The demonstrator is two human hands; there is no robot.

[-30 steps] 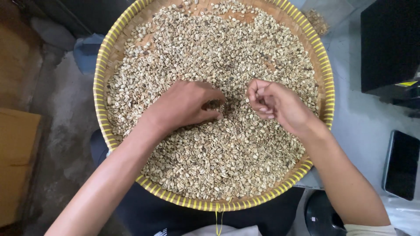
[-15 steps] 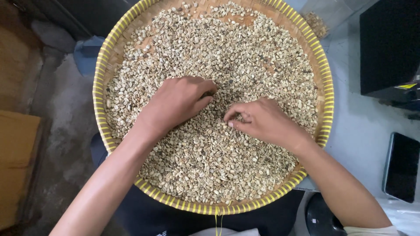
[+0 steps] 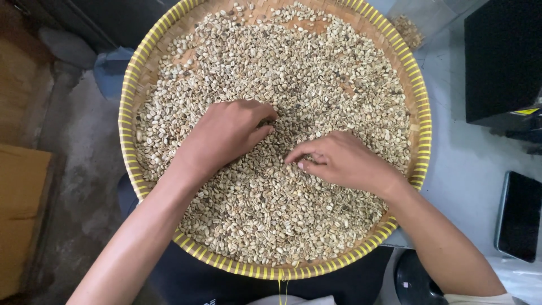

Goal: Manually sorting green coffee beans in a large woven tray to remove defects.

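Pale beans sorted in a round woven tray

A yellow-rimmed tray (image 3: 129,141) is filled with beans (image 3: 293,73); a black box (image 3: 499,62) bearing a yellow label is seen at right. The left hand (image 3: 226,133) rests curled, unmoved; the right hand (image 3: 339,161), lowered since earlier, pinches beans.

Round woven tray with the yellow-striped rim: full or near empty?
Mostly full. Pale beans cover nearly all of the round woven tray; bare weave shows only near the far rim. Both hands, left hand and right hand, rest on the beans.
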